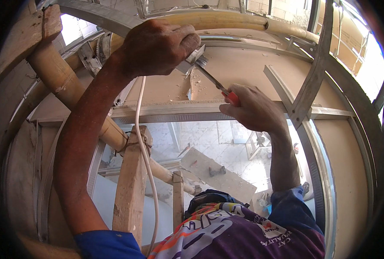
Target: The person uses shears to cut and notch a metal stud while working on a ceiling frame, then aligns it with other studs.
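Up at the far side, my left hand (159, 48) is closed around a thin galvanized metal channel (110, 18). Its bent end (196, 55) shows just beyond my fingers. My right hand (254, 105), to the right and lower, grips the red handle of what look like tin snips (213, 81). Their metal part slants up to the left and meets the channel's end; the jaws are too small to make out. Below both hands lies a beige board (239, 64) with a split and crumbs of debris, edged by a metal rail (157, 113).
A white cable (142, 125) hangs beside my left forearm. Bamboo poles (56, 77) and a wooden post (131, 181) stand at left. Metal framing (313, 73) rises at right. Through the opening, a tiled floor (205, 131) lies far below, with a plank (213, 172) and tools.
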Action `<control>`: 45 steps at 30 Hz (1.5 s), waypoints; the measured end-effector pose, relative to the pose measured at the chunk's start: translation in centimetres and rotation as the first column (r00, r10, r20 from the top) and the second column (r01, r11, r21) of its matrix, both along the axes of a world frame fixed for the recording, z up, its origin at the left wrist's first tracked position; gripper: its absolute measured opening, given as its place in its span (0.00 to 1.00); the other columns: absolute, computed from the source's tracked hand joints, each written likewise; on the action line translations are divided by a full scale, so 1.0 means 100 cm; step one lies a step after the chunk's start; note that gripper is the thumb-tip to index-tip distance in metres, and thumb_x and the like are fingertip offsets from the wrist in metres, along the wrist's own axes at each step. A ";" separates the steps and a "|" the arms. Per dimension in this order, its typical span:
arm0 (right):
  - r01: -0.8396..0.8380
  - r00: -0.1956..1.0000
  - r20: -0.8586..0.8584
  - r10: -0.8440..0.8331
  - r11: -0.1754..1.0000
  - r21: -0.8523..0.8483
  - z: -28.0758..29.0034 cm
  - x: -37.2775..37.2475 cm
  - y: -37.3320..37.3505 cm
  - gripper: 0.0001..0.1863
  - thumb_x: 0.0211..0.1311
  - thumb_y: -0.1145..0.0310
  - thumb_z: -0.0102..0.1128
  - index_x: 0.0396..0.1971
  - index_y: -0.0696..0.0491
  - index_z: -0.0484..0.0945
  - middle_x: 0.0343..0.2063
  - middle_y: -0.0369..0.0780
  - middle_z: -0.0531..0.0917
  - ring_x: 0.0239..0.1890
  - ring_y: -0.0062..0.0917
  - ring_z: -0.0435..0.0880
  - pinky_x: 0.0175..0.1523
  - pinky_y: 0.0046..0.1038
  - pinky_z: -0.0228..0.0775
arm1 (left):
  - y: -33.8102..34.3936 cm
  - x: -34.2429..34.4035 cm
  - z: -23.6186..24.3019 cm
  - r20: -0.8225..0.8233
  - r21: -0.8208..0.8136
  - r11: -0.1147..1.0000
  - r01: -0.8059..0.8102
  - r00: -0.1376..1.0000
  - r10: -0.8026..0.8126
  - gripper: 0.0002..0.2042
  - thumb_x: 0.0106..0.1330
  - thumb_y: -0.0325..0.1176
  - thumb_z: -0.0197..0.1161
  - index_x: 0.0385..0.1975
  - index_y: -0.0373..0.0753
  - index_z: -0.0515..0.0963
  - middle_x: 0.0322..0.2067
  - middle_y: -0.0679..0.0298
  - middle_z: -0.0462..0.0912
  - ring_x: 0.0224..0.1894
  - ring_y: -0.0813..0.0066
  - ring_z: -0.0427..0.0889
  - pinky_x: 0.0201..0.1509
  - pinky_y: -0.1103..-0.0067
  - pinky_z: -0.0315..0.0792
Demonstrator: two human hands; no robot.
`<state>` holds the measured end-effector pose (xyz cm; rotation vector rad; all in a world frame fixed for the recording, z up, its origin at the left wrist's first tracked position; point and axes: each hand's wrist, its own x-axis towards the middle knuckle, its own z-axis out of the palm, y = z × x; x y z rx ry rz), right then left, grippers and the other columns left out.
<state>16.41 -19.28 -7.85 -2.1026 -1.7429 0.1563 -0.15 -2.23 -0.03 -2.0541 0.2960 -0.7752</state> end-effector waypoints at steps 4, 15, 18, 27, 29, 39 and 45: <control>-0.002 1.000 -0.007 0.003 0.999 0.034 0.001 -0.001 0.007 0.16 0.53 0.58 0.57 0.34 0.57 0.76 0.27 0.46 0.79 0.34 0.35 0.79 0.41 0.36 0.67 | -0.004 0.000 0.001 0.001 0.006 1.000 -0.002 1.000 0.002 0.16 0.35 0.26 0.68 0.28 0.36 0.75 0.28 0.61 0.77 0.30 0.66 0.81 0.34 0.74 0.76; -0.121 0.990 -0.046 0.137 0.959 0.255 -0.012 -0.001 0.022 0.09 0.49 0.72 0.58 0.29 0.58 0.68 0.19 0.46 0.75 0.27 0.39 0.77 0.34 0.39 0.64 | -0.003 -0.010 0.008 0.009 0.021 0.999 0.031 0.999 -0.031 0.18 0.32 0.28 0.69 0.29 0.36 0.75 0.29 0.61 0.77 0.28 0.66 0.81 0.33 0.75 0.76; -0.157 0.986 -0.004 0.165 0.945 0.287 -0.016 0.002 0.026 0.09 0.48 0.74 0.57 0.29 0.58 0.68 0.20 0.47 0.75 0.28 0.42 0.77 0.34 0.40 0.64 | -0.005 -0.011 0.009 -0.027 0.011 0.999 0.031 0.999 -0.031 0.17 0.34 0.28 0.68 0.28 0.37 0.75 0.28 0.61 0.77 0.28 0.66 0.81 0.33 0.74 0.76; -0.153 0.988 0.052 0.144 0.927 0.342 -0.023 0.000 0.026 0.09 0.49 0.76 0.54 0.31 0.59 0.68 0.24 0.50 0.77 0.32 0.45 0.78 0.38 0.40 0.67 | -0.004 -0.009 0.005 -0.060 0.015 1.000 0.016 0.998 -0.015 0.11 0.39 0.28 0.65 0.26 0.37 0.76 0.24 0.61 0.77 0.28 0.67 0.81 0.33 0.74 0.77; -0.179 0.982 0.122 0.141 0.900 0.398 -0.026 0.003 0.026 0.09 0.49 0.76 0.54 0.31 0.60 0.68 0.25 0.50 0.78 0.33 0.45 0.79 0.39 0.40 0.68 | -0.005 -0.008 0.006 -0.051 0.045 0.998 0.042 0.998 -0.040 0.10 0.40 0.28 0.65 0.25 0.37 0.75 0.25 0.61 0.77 0.27 0.68 0.81 0.32 0.74 0.76; -0.077 0.997 0.041 0.066 0.929 0.363 -0.013 -0.016 0.018 0.13 0.52 0.69 0.55 0.35 0.61 0.68 0.33 0.50 0.78 0.40 0.42 0.78 0.46 0.40 0.66 | -0.008 -0.007 0.006 0.018 0.042 0.997 0.062 0.998 -0.062 0.09 0.43 0.29 0.64 0.25 0.37 0.74 0.26 0.61 0.76 0.26 0.69 0.80 0.29 0.77 0.75; -0.121 0.992 -0.003 0.126 0.960 0.252 -0.006 -0.008 0.025 0.15 0.51 0.68 0.57 0.36 0.61 0.69 0.31 0.50 0.78 0.39 0.42 0.78 0.44 0.38 0.66 | -0.006 -0.007 0.007 0.020 0.025 0.999 0.046 0.999 -0.047 0.07 0.46 0.29 0.60 0.26 0.40 0.75 0.24 0.66 0.74 0.23 0.72 0.79 0.27 0.77 0.74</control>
